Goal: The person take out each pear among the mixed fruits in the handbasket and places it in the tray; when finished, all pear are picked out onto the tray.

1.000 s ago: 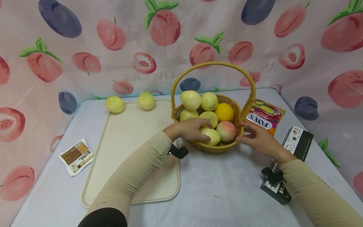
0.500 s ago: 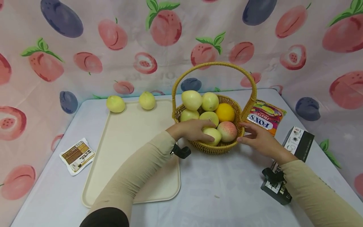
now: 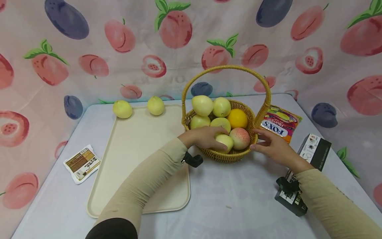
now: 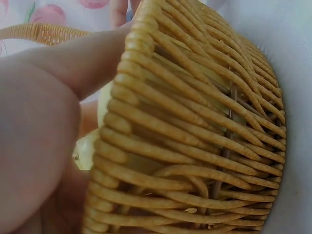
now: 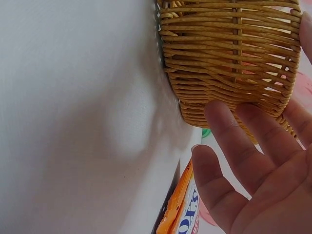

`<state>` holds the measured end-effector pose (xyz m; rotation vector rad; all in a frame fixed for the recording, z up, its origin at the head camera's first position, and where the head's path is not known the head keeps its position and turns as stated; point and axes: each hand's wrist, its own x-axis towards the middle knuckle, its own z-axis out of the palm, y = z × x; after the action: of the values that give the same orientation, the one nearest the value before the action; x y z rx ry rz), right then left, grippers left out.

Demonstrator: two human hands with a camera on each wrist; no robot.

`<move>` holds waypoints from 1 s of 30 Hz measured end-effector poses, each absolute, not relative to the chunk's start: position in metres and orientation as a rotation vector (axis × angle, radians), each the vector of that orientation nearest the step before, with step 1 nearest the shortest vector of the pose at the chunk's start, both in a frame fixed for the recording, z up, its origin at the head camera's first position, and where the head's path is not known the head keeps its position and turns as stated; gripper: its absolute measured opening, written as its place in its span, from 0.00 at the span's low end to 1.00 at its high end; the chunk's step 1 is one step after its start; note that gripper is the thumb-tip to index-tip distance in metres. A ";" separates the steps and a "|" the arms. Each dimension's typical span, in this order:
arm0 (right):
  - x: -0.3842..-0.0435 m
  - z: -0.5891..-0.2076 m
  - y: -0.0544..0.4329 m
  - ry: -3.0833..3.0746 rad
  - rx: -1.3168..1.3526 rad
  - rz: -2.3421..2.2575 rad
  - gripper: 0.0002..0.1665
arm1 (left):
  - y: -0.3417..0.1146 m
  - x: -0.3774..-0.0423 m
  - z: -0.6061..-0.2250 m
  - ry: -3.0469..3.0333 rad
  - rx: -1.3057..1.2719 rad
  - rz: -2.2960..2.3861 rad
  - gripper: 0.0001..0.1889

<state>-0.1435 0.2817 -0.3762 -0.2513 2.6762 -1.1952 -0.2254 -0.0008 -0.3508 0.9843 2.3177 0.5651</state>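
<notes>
A wicker basket (image 3: pixel 226 158) with a tall arched handle holds several pale yellow-green fruits, an orange (image 3: pixel 237 119) and a pink peach (image 3: pixel 240 138). My left hand (image 3: pixel 204 136) reaches over the front left rim, its thumb and fingers around a round, pale yellow-green fruit (image 3: pixel 225 141). Most of that grip is hidden behind the rim in the left wrist view, where the basket's woven wall (image 4: pixel 195 122) fills the middle. At the basket's right side is my right hand (image 3: pixel 270 146). Its fingers (image 5: pixel 239 146) are spread and lightly bent, with fingertips right at the wicker.
A cream tray (image 3: pixel 134 159) lies left of the basket, two yellow fruits (image 3: pixel 122 109) at its far edge. Left of it is a white-and-brown packet (image 3: pixel 82 164). A FOX'S candy bag (image 3: pixel 280 122) and a long black-and-white box (image 3: pixel 316 149) lie on the right.
My left hand has shifted very slightly right over the same pale fruit. My right hand stays beside the basket, and the fruit and basket keep their places.
</notes>
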 end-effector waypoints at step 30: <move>-0.144 -0.378 0.283 2.674 -0.259 -1.201 0.44 | -0.057 -0.210 -0.325 2.246 0.946 1.112 0.32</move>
<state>-0.1435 0.2834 -0.3781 -0.2590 2.6744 -1.2006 -0.2102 -0.0571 -0.3248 0.9455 2.2461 1.1117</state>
